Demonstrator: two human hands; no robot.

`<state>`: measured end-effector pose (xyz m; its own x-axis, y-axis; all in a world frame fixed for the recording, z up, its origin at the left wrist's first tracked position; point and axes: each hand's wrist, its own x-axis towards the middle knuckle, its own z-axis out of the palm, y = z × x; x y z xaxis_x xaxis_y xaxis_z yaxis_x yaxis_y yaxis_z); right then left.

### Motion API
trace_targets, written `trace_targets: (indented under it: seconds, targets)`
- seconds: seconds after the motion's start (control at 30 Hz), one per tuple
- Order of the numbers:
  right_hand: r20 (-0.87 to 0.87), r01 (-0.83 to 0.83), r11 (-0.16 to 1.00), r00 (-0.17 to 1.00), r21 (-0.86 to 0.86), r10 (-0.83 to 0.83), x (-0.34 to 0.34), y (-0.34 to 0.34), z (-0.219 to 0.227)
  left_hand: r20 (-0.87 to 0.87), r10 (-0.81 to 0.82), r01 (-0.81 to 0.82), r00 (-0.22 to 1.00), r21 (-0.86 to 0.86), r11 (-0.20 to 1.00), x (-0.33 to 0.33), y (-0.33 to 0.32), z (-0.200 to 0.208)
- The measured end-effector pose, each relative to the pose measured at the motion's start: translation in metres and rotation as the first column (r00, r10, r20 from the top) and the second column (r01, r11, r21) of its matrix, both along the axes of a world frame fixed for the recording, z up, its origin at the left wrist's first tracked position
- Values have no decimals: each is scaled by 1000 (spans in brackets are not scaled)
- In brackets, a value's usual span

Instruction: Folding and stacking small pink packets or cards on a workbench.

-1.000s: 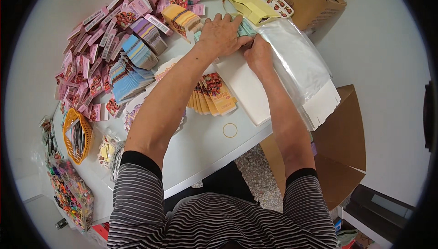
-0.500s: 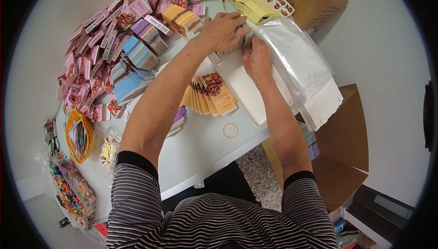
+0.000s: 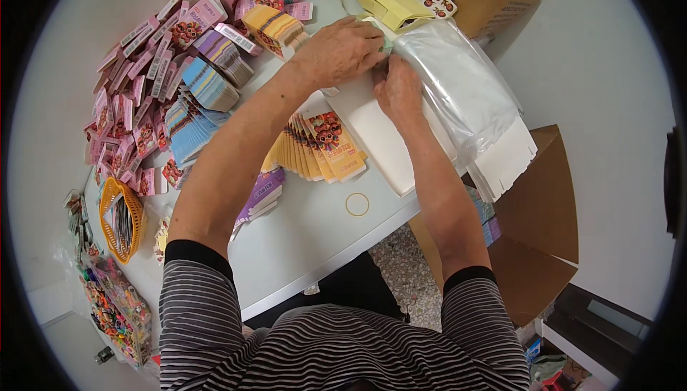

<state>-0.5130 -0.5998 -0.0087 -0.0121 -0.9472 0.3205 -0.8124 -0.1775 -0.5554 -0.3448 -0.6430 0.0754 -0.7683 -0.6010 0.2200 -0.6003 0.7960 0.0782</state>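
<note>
At the far middle of the table, my left hand (image 3: pixel 345 51) is closed, palm down, with its fingers curled toward my right hand. My right hand (image 3: pixel 398 89) is closed too, thumb and fingers pinched together, almost touching the left fingertips. What they grip is mostly hidden; a pale green bit (image 3: pixel 388 44) shows by the left fingertips. Under my right wrist lies a flat white tray or sheet (image 3: pixel 372 129). To its left, yellow printed cards (image 3: pixel 343 149) are spread in a fan. Beside my right hand lies a stack of clear plastic bags (image 3: pixel 458 83).
Pink boxes (image 3: pixel 143 90) heap on the left, beside blue cards (image 3: pixel 207 84), purple cards (image 3: pixel 223 56) and orange cards (image 3: pixel 274 29). A rubber band (image 3: pixel 357 205) lies near the front edge. There is a yellow basket (image 3: pixel 120 219), and an open carton (image 3: pixel 540 226) stands right of the table.
My left hand has shifted slightly left and down, and its fingers cover more of the small item. My right hand stays close by. The whole view has slid a little left.
</note>
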Motion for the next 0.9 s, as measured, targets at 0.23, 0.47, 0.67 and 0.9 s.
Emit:
trace_targets:
  seconds: [0.23,0.47,0.67,0.9]
  targets:
    - [-15,72,996,997,-52,-72,3,-1,-4,-114,-130,134,985,32,990,9,-3,-9]
    - [68,57,996,996,-67,-53,7,-4,-9,-523,113,-50,845,133,990,31,-1,6]
    - [36,66,997,997,-44,-65,-3,-3,-9,-315,473,-492,823,23,870,47,71,24]
    - [112,33,999,993,29,-36,5,5,5,-274,608,-516,746,340,786,46,66,-4]
